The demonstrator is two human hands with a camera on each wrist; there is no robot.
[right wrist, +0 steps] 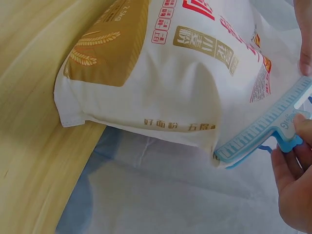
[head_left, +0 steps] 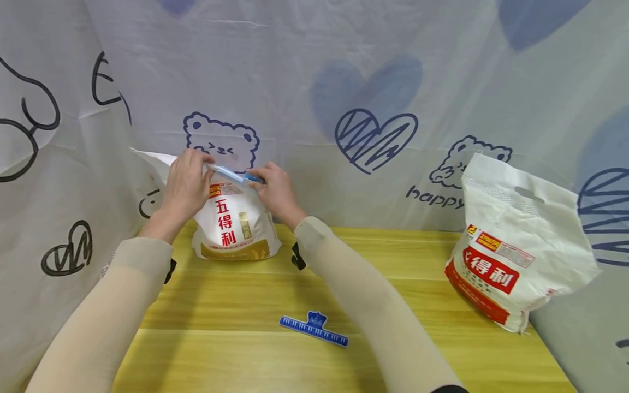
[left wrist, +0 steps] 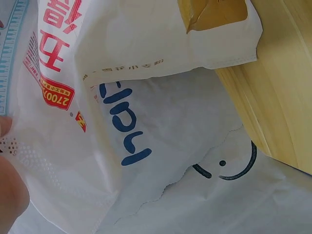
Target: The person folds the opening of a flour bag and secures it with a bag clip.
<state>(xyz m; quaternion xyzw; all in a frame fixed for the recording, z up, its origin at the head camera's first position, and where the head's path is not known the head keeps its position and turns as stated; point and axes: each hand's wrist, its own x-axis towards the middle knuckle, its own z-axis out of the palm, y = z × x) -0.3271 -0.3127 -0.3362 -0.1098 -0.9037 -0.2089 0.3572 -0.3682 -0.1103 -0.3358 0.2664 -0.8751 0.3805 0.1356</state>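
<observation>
A white flour bag (head_left: 231, 218) with red characters and a gold base stands upright at the back left of the table. Across its top edge lies a light blue bag clip (right wrist: 263, 124), long like a ruler with a piano-key pattern. My right hand (head_left: 277, 191) pinches the clip's handle between thumb and fingers, clearest in the right wrist view. With my left hand (head_left: 189, 177) I hold the bag's top near the clip's other end. That hand's thumb (left wrist: 12, 197) shows at the left edge of the left wrist view. A loose flap of the bag sticks out to the left.
A dark blue piano-key clip (head_left: 314, 328) lies on the wooden table (head_left: 236, 355) near the front. On the right, a second white flour bag (head_left: 516, 245) with a red label leans at the table's side. A printed white cloth (head_left: 295, 71) hangs behind.
</observation>
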